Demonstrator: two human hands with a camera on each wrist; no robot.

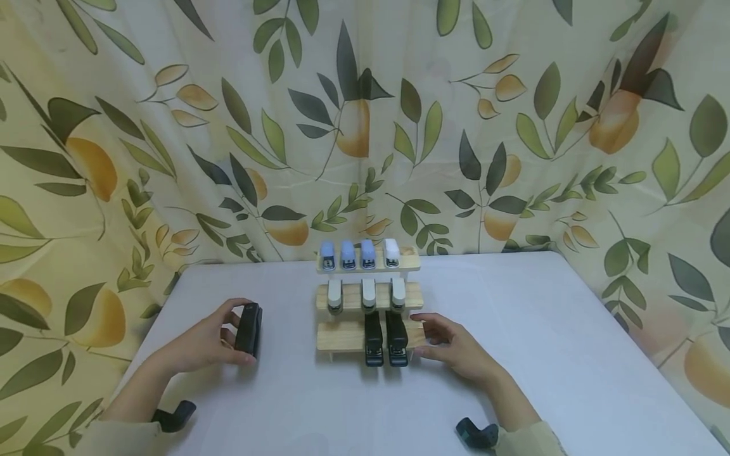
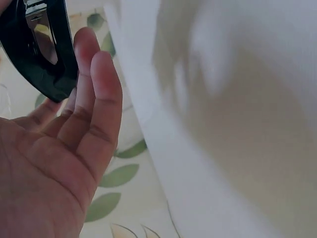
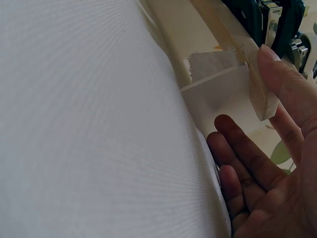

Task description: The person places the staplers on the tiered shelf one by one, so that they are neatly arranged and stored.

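Note:
On the left side of the table, my left hand (image 1: 213, 342) grips a black stapler (image 1: 249, 329) between thumb and fingers. The left wrist view shows part of that stapler (image 2: 42, 47) beside the fingers. A three-tier wooden display rack (image 1: 339, 337) stands mid-table. My right hand (image 1: 453, 348) is at the right end of its lowest tier. In the right wrist view the thumb lies against the wooden board (image 3: 260, 94), with the index finger behind it and the other fingers loosely bent below. Two black staplers (image 1: 373, 342) sit on that tier, left of the right hand.
White staplers (image 1: 369, 294) stand on the middle tier. On the top tier are blue staplers (image 1: 348, 254) and one white stapler (image 1: 391, 252). A white cloth covers the table (image 1: 570, 342). Behind it hangs a leaf-and-fruit patterned curtain (image 1: 365, 177).

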